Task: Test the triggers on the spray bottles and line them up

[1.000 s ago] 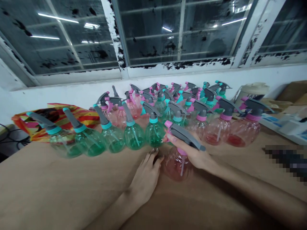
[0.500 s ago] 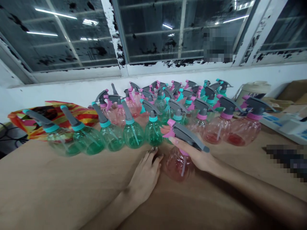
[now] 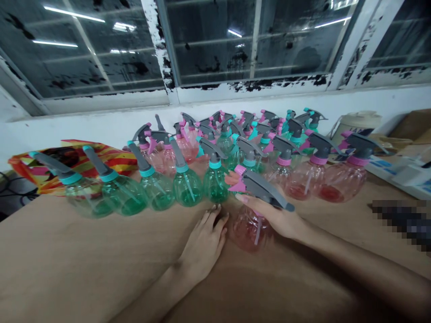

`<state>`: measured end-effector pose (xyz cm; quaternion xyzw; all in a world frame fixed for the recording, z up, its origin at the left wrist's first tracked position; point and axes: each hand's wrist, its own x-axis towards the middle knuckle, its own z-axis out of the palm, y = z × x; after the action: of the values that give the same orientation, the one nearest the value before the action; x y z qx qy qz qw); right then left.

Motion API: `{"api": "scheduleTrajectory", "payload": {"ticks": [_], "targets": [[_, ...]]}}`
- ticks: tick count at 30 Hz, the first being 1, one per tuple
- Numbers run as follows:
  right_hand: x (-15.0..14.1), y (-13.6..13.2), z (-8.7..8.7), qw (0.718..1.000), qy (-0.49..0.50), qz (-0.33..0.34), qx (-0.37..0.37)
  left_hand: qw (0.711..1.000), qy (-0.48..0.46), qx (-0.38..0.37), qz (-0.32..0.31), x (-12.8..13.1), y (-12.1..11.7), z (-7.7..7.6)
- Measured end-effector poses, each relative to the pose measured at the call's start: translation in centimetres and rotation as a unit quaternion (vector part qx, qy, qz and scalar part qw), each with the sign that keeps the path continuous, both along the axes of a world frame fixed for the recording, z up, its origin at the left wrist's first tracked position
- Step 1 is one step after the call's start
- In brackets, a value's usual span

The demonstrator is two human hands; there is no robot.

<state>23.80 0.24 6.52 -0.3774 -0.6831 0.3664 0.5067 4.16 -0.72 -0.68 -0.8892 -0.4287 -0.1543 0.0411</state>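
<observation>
A pink spray bottle (image 3: pixel 247 231) with a grey and pink trigger head stands on the wooden table (image 3: pixel 101 264), in front of the rows. My right hand (image 3: pixel 269 213) is wrapped round its neck below the head; part of the fingers is hidden behind it. My left hand (image 3: pixel 205 244) lies on the table just left of that bottle, fingers stretched out, holding nothing. Beyond its fingertips stands a green spray bottle (image 3: pixel 216 184) with a turquoise collar. More green bottles, among them a nearby spray bottle (image 3: pixel 187 186), line up to the left.
Pink spray bottles (image 3: pixel 332 181) stand on the right, with several more bottles crowded behind. A striped orange and yellow bag (image 3: pixel 114 161) lies back left. At right are a power strip (image 3: pixel 400 172), a beige container (image 3: pixel 360 123) and a blurred dark object (image 3: pixel 400 222). Windows (image 3: pixel 249 45) rise behind.
Both hands and the pink bottle hold nearly the same places. The view has shifted very slightly.
</observation>
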Motion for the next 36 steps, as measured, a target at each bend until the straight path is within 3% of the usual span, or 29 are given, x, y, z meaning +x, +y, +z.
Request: {"api": "scheduleTrajectory", "payload": {"ticks": [10, 23, 32, 36], "targets": [[-0.08, 0.29, 0.54, 0.997, 0.025, 0.069, 0.021, 1.000, -0.005, 0.013, -0.007, -0.11, 0.04, 0.10], [0.05, -0.02, 0.32, 1.000, -0.002, -0.010, 0.000, 1.000, 0.022, 0.020, -0.008, -0.17, 0.11, 0.22], [-0.26, -0.06, 0.88, 1.000, -0.012, 0.014, 0.025, 0.999, 0.019, 0.024, -0.017, -0.19, 0.15, 0.17], [-0.32, -0.14, 0.79, 0.999, -0.011, -0.014, 0.031, 0.999, 0.024, 0.026, -0.014, -0.13, 0.17, 0.27]]}}
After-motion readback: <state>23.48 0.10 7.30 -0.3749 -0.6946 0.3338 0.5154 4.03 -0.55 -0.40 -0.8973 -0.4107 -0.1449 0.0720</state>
